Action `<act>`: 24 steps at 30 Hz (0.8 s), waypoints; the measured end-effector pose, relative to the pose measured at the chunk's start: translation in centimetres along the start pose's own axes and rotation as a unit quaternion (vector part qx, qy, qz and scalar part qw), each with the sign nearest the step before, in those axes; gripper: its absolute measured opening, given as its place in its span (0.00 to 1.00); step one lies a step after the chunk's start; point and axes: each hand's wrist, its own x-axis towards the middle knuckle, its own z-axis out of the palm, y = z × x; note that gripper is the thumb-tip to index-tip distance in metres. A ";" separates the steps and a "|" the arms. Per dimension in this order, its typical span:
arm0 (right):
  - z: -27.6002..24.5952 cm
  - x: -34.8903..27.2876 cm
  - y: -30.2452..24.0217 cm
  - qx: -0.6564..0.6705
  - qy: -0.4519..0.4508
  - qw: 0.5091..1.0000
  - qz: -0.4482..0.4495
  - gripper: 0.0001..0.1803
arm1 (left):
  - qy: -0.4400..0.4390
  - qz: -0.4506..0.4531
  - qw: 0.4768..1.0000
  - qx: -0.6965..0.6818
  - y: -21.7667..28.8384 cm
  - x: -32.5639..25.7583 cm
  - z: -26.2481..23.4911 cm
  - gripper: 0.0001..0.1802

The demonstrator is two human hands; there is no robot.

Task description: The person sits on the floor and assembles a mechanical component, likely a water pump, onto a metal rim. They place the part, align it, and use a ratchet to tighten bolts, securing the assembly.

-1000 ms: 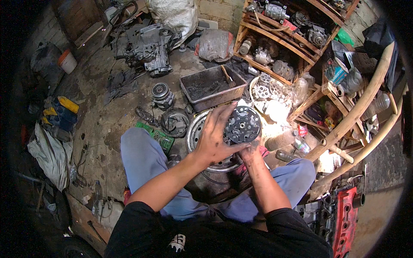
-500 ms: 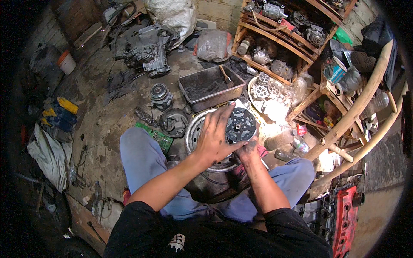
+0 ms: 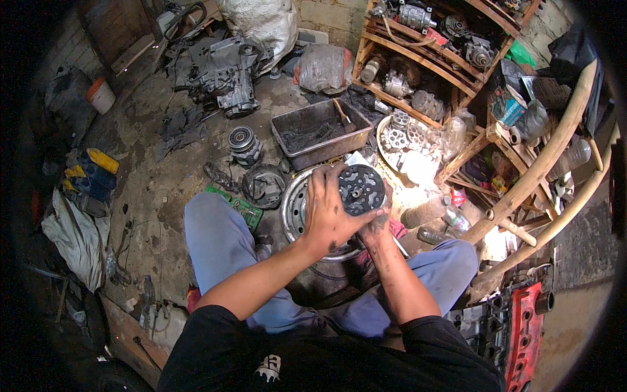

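I hold a round black metal part with holes in its face (image 3: 361, 189) above my knees. My left hand (image 3: 330, 212) wraps over its left side, fingers spread along the rim. My right hand (image 3: 379, 225) grips it from below and behind, mostly hidden by the part and the left hand. Under the part lies a grey steel wheel rim (image 3: 295, 209) on the floor between my legs. Both hands are smeared with grease.
A grey metal tray (image 3: 320, 134) with dirty parts sits ahead. A pulley (image 3: 243, 140), a dark round housing (image 3: 264, 184) and an engine block (image 3: 222, 75) lie to the left front. Wooden shelves (image 3: 424, 59) with parts stand at right, and a red engine cover (image 3: 526, 340) lies lower right.
The round part and both hands have shifted slightly; the left hand's fingers have moved a little along the rim. Nothing was let go.
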 end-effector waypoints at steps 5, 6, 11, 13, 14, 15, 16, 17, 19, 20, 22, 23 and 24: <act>0.8 -0.6 -0.3 -0.014 0.008 1.000 -0.005 0.30 | -0.003 0.007 1.000 0.007 -0.3 0.0 0.3 0.54; 0.7 -0.5 -0.3 -0.010 0.017 1.000 -0.008 0.30 | -0.003 0.013 1.000 0.003 -0.3 0.0 0.2 0.54; 0.4 -0.4 -0.3 -0.011 0.031 0.999 -0.005 0.31 | 0.013 0.039 0.998 -0.039 -0.1 0.2 -0.3 0.54; 0.8 -0.4 -0.4 -0.026 0.045 0.999 -0.016 0.31 | 0.020 0.058 0.997 -0.044 -0.3 0.5 -0.8 0.55; 0.9 -0.5 -0.3 -0.034 0.055 0.998 -0.019 0.32 | 0.022 0.065 0.997 -0.047 -0.5 0.5 -1.1 0.55; 0.9 -0.2 -0.2 -0.034 0.051 0.998 -0.024 0.33 | 0.028 0.062 0.996 -0.058 -0.8 0.5 -1.2 0.56; 1.1 -0.3 -0.1 -0.067 0.001 0.995 -0.073 0.35 | 0.050 0.087 0.993 -0.065 -1.2 0.9 -1.5 0.56; -1.0 0.6 -0.7 -0.054 -0.008 0.997 -0.056 0.36 | 0.063 0.088 0.991 -0.074 -1.3 1.3 -1.6 0.56; -0.5 0.6 -1.1 -0.008 0.096 0.995 -0.020 0.37 | 0.101 0.052 0.991 -0.063 -2.1 1.1 -2.2 0.55; -0.2 0.5 -1.6 -0.023 0.121 0.991 -0.041 0.34 | 0.103 0.043 0.992 -0.058 -2.4 1.4 -2.5 0.54; -3.8 1.1 -2.9 0.021 -0.010 0.999 -0.026 0.33 | 0.106 0.015 0.994 -0.036 -4.2 1.9 -2.2 0.52; -3.9 0.9 -3.2 0.020 0.025 0.999 -0.042 0.32 | 0.096 -0.008 0.995 -0.026 -5.2 1.9 -1.6 0.50; -4.4 0.7 -3.2 0.027 0.060 0.997 -0.046 0.31 | 0.076 -0.033 0.997 -0.007 -6.7 1.5 -1.1 0.50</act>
